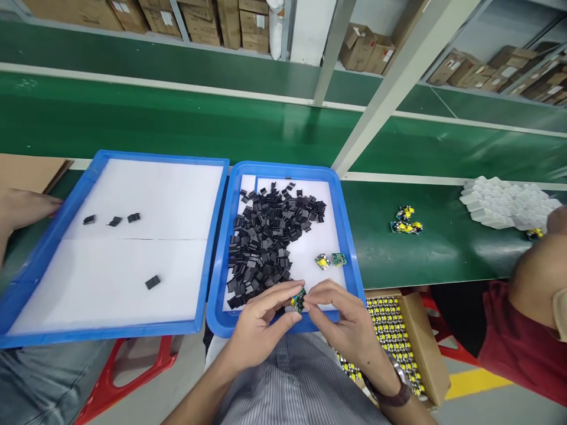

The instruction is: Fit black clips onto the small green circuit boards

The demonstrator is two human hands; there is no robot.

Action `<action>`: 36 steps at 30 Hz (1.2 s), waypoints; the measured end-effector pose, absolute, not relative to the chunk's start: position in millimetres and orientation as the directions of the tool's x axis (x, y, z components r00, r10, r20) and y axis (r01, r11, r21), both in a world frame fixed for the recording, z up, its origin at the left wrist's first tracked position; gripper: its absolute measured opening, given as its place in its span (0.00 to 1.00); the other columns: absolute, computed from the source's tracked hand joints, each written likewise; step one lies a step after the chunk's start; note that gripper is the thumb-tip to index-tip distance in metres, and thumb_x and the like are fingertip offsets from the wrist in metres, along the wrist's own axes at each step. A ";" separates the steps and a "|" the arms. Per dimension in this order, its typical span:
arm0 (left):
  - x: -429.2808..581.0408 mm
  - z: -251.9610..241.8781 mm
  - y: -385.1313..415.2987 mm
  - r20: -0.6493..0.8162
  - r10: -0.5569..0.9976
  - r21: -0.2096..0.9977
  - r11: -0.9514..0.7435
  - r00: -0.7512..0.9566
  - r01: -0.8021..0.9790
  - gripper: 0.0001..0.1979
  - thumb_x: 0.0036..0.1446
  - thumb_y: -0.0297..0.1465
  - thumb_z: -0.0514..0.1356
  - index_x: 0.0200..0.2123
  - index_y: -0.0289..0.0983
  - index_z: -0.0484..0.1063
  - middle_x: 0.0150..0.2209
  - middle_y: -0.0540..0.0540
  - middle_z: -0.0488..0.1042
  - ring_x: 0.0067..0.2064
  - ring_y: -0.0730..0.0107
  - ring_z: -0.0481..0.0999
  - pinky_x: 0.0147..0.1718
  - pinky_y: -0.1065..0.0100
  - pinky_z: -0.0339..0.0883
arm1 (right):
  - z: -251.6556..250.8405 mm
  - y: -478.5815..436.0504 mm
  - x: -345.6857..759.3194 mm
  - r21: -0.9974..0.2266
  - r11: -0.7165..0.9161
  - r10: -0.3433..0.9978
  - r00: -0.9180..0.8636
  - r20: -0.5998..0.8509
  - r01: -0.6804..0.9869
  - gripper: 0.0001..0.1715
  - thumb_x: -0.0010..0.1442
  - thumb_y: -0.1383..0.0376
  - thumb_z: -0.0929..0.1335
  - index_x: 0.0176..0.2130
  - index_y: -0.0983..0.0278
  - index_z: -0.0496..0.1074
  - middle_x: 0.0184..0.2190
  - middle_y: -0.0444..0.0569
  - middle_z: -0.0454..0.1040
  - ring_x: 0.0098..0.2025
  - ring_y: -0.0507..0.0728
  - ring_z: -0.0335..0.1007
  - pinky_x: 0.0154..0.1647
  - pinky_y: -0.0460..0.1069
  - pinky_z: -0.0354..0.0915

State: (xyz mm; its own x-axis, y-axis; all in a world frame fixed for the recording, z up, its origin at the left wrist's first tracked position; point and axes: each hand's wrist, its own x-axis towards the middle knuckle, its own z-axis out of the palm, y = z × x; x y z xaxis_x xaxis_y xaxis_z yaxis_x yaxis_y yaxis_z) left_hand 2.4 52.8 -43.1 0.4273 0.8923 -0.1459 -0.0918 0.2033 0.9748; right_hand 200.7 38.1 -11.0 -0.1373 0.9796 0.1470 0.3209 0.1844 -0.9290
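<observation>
**Two hands are pinching one small board over the near edge of a blue tray**

The left hand (266, 316) is gripping the board (299, 300) from one side, its thumb and fingertips closing on it near a yellow part. The right hand (343, 319) is pinching the opposite edge between thumb and forefinger. The board is sitting between the two sets of fingertips, tilted, above the near side of the tray (348, 236). The step in hand is looking like close two-handed work on this single board, fitting or checking; which of these, I cannot tell. The next move is probably calling for a steady left grip and small, careful pressure or turning from the right.

Black pieces (266, 236) are lying heaped beyond the left hand, while a yellow-topped board (323, 261) and a green-faced board (339, 259) are resting just beside each other on the tray's right side.

The fingers are covering much of the held board, so whether a black piece is being held against it is not showing. The right forearm is hiding part of the carton (425, 348) of yellow-topped units below. At the frame's edges, a co-worker's hand (29, 206) and another co-worker's arm (538, 277) are being cut off.
</observation>
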 end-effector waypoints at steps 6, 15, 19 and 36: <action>1.8 -43.1 51.5 -0.111 0.893 0.990 0.139 0.436 -0.032 0.21 0.65 0.30 0.65 0.58 0.57 0.75 0.60 0.51 0.77 0.61 0.63 0.77 0.63 0.57 0.70 | -6.3 37.9 205.1 -0.929 0.136 0.983 -0.165 0.082 0.344 0.11 0.64 0.75 0.70 0.41 0.59 0.76 0.37 0.44 0.78 0.40 0.52 0.75 0.41 0.48 0.70; 3.9 -43.2 51.8 -0.066 0.869 0.994 0.015 0.491 0.108 0.23 0.68 0.31 0.61 0.63 0.56 0.70 0.63 0.50 0.73 0.65 0.67 0.72 0.65 0.63 0.67 | -10.8 39.4 206.1 -0.955 0.001 0.996 -0.083 -0.024 0.298 0.08 0.64 0.73 0.70 0.38 0.59 0.77 0.34 0.44 0.77 0.37 0.52 0.74 0.40 0.47 0.69; 9.3 -44.8 46.4 -0.087 0.896 0.996 0.074 0.436 0.048 0.24 0.68 0.31 0.62 0.64 0.54 0.68 0.64 0.47 0.72 0.63 0.65 0.74 0.62 0.63 0.70 | -14.8 40.8 207.8 -0.977 -0.134 0.988 -0.057 -0.146 0.167 0.04 0.63 0.69 0.72 0.38 0.60 0.79 0.33 0.45 0.77 0.36 0.52 0.74 0.39 0.48 0.70; 20.5 -40.6 39.9 -0.255 0.891 0.878 0.377 0.376 -0.296 0.17 0.65 0.29 0.65 0.57 0.44 0.78 0.60 0.44 0.77 0.61 0.60 0.77 0.63 0.59 0.72 | -2.9 34.2 201.3 -0.943 -0.063 0.996 -0.035 -0.079 0.328 0.05 0.66 0.69 0.71 0.39 0.60 0.78 0.32 0.44 0.75 0.35 0.52 0.71 0.37 0.48 0.68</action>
State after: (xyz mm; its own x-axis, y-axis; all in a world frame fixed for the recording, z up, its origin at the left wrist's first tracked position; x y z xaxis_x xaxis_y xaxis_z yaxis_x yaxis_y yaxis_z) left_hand 20.5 39.9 -40.6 0.3759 0.8908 -0.2554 -0.2964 0.3767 0.8777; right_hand 201.3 34.2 -2.9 -0.0350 0.9963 -0.0787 0.3277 -0.0630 -0.9427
